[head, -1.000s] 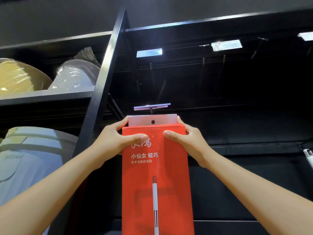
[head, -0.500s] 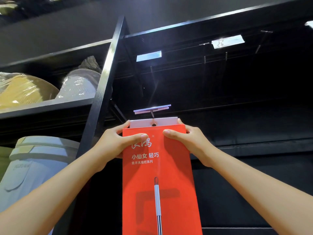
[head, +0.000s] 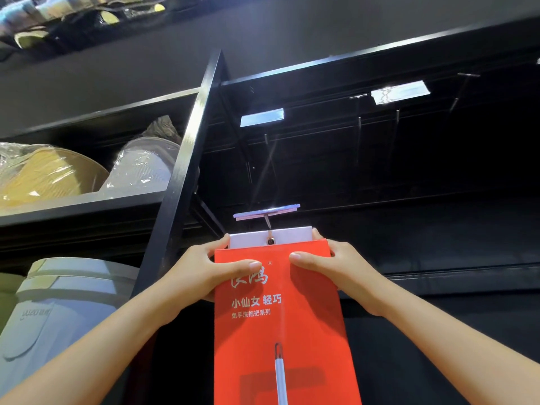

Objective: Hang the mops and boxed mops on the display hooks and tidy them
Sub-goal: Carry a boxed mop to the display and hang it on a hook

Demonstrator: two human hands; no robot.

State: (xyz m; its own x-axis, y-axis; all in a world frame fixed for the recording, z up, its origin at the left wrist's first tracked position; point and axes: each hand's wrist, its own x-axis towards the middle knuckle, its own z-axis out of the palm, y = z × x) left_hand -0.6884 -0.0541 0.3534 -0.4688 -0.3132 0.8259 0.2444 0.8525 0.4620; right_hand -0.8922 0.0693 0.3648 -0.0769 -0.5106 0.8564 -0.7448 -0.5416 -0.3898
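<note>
A tall red boxed mop [head: 280,331] with white lettering and a white hang tab stands upright in front of me. The tab's hole sits on the tip of a display hook [head: 267,222] that carries a price-label holder above it. My left hand [head: 207,270] grips the box's upper left corner, thumb across the red front. Gripping the upper right corner is my right hand [head: 330,267], its thumb also on the front and its fingers behind the tab. The box's lower end runs out of view.
A black upright post [head: 187,171] separates the hook bay from shelves on the left with wrapped buckets [head: 140,168] and a pale blue bin [head: 58,311]. More bare hooks [head: 359,112] and label holders [head: 400,92] hang higher up to the right against the dark back panel.
The box's tab has come up to the hook, whose tip now sits in the hole. My view has tilted upward; both hands keep the same hold.
</note>
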